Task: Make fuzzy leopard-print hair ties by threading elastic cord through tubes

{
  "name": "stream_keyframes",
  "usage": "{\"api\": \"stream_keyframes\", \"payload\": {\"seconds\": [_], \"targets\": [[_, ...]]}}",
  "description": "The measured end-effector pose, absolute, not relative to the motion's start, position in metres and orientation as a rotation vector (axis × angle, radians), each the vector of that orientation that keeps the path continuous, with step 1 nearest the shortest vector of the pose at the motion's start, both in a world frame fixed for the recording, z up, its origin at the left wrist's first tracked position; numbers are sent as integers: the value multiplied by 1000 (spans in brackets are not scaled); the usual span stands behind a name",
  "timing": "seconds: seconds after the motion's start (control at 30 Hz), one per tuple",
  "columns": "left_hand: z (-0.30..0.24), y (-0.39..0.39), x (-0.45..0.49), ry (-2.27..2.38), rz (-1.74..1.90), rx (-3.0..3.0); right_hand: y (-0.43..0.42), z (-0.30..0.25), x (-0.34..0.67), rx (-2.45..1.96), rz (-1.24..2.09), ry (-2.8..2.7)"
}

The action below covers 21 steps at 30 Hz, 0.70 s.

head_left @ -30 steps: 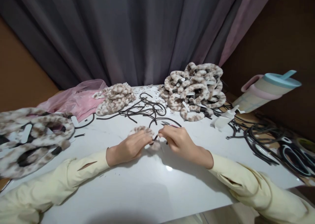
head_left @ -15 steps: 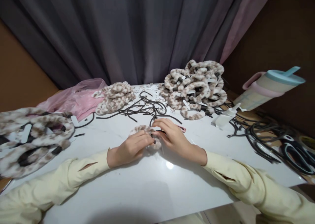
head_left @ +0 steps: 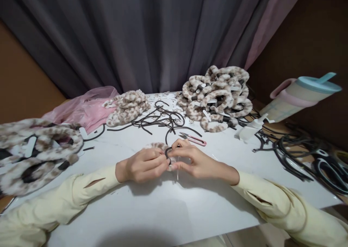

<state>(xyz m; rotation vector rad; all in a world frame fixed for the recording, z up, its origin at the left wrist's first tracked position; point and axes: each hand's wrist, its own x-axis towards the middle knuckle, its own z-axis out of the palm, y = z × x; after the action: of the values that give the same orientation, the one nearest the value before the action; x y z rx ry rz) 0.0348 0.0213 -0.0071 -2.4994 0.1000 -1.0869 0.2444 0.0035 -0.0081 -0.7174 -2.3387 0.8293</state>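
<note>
My left hand (head_left: 148,164) is closed, its fingertips pinching at a brown-spotted white plush piece (head_left: 157,145), mostly hidden behind both hands. A short black cord (head_left: 168,153) curves up between my fingertips at that piece. Facing it from the other side, my right hand (head_left: 197,160) has its bent fingers and thumb closed about the cord and the plush. A thin white strip hangs below my right fingers. Just beyond the right hand lie pink-handled thread snips (head_left: 194,139) with their blades apart.
Black cords (head_left: 163,120) lie tangled at the middle back. Plush rings with white tags are piled at the back right (head_left: 217,98) and left (head_left: 40,149). A white bottle (head_left: 248,130), a lidded tumbler (head_left: 290,100) and black scissors (head_left: 330,172) stand or lie on the right.
Both hands have shifted slightly lower and turned. More of the black cord shows between them, and the right hand has uncovered the thread snips.
</note>
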Motion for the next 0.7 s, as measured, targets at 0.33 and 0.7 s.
{"api": "stream_keyframes", "payload": {"seconds": [0.33, 0.7], "targets": [[-21, -3, 50, -576, -1442, -2762, -2, -16, 239, -685, 211, -2207], [-24, -5, 51, -813, -1336, -2797, -7, -20, 234, -751, -368, -2250]]}}
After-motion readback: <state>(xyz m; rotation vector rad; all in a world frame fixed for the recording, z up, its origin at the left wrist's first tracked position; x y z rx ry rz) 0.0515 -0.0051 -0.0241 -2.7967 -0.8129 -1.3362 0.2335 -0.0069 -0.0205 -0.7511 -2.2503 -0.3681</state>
